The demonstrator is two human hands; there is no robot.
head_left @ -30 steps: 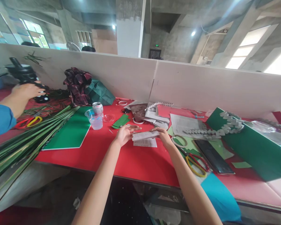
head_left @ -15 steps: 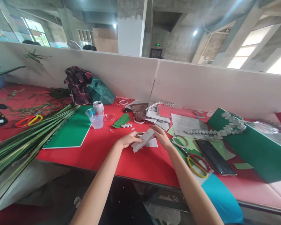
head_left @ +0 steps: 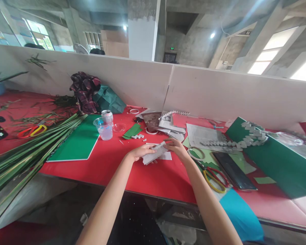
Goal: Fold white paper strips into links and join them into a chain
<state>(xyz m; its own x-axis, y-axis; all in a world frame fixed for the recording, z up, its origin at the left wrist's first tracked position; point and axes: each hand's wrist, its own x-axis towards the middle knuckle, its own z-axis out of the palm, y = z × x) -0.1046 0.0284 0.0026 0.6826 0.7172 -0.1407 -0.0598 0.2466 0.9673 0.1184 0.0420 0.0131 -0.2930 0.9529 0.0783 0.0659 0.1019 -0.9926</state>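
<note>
A small wad of folded printed paper (head_left: 153,156) is held above the red tabletop between my two hands. My left hand (head_left: 142,152) grips its left side, thumb on top and fingers underneath. At the upper right end, my right hand (head_left: 175,146) pinches the paper's edge with its fingertips. Under the wad lies a loose white paper piece (head_left: 167,156) on the table. Just beyond my hands are small folded white paper bits (head_left: 137,136) and dark green paper pieces (head_left: 132,131).
Scissors (head_left: 214,178), a tape roll (head_left: 196,153) and a black phone (head_left: 234,170) lie right of my right arm. Left stand a plastic cup (head_left: 105,131) and a can (head_left: 107,117), beside a green board (head_left: 75,146) and long leaves (head_left: 40,153). A folded-paper chain (head_left: 253,136) hangs over a green box (head_left: 272,163).
My right fingers have shifted onto the upper end of the folded paper and now pinch it. The wad has tilted slightly; my left hand keeps its hold.
</note>
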